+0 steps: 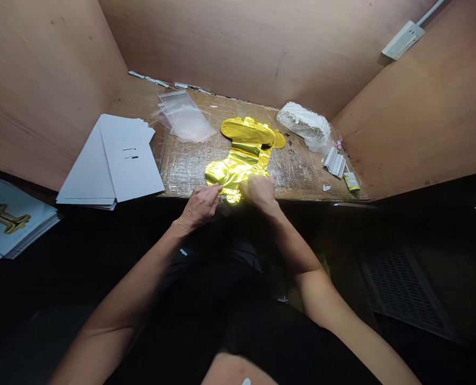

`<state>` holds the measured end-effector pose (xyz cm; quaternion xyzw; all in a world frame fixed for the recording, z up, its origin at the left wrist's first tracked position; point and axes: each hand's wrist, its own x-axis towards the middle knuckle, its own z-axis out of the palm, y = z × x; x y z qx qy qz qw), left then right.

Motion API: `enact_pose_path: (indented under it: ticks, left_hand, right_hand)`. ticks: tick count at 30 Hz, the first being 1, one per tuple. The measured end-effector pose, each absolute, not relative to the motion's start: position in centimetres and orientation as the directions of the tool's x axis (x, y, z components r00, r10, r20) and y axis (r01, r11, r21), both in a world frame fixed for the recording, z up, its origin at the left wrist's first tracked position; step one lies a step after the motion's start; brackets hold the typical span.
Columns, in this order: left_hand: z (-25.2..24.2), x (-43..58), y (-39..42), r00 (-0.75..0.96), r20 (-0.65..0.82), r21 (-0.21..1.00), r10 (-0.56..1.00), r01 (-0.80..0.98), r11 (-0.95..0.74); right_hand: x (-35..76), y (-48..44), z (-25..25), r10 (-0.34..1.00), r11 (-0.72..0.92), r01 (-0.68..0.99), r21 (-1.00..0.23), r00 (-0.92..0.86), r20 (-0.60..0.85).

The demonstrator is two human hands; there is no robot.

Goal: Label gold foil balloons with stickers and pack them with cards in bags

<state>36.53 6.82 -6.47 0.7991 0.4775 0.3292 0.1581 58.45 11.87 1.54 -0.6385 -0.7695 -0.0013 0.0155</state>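
A gold foil balloon (242, 160) lies flat on the foil-covered desk, its shiny body running toward me from a rounded far end. My left hand (200, 206) grips the near edge of the foil from the left. My right hand (260, 192) holds the foil just beside it, its fingers bunched on the crumpled end. The part of the balloon beneath my fingers is hidden.
Wooden panels surround the desk (298, 176). A stack of white card sheets (120, 160) lies to the left, beside clear plastic bags (184, 117). A wrapped white bundle (304, 124) and a small yellow-green tube (351, 182) lie to the right. A wall socket (403, 40) is high up.
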Motion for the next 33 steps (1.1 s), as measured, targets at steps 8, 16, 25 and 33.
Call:
enact_pose_path:
  ticks: [8,16,25,33]
  left_hand:
    - [-5.8,36.5,6.3,0.367,0.481,0.523,0.796,0.609,-0.596]
    - [-5.2,37.1,7.5,0.441,0.302,0.655,0.845,0.548,-0.52]
    - [-2.3,35.1,6.2,-0.003,0.132,0.975,0.991,0.182,-0.129]
    - [-1.6,35.9,5.0,0.138,0.049,0.999,0.989,0.011,-0.051]
  right_hand:
    - [60.5,13.8,1.1,0.822,0.486,0.788,-0.378,-0.559,-0.109]
    - [64.8,21.7,8.2,0.965,0.169,0.823,-0.542,-0.249,-0.077]
    - [61.1,15.9,6.8,0.888,0.455,0.711,-0.535,-0.402,0.222]
    - [54.9,7.9,1.6,0.719,0.693,0.624,-0.362,-0.561,0.411]
